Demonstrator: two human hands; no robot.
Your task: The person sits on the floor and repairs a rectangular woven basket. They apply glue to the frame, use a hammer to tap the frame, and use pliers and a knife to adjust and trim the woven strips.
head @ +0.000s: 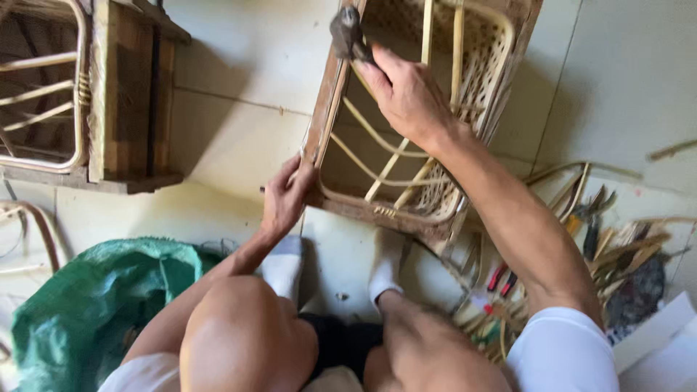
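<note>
Gripping a hammer in right hand, above the wooden frame. Pinching that frame's near corner with left hand.

Pale tiled floor with thin grout lines, lit by soft daylight that throws gentle shadows to the right of the furniture. At the upper left stands a second wooden frame with bent cane rods fixed inside it. A crumpled green plastic sack lies at the lower left. On the right, a loose heap of cane offcuts is scattered on the floor, with red-handled pliers among them. A white sheet lies at the lower right corner.
</note>
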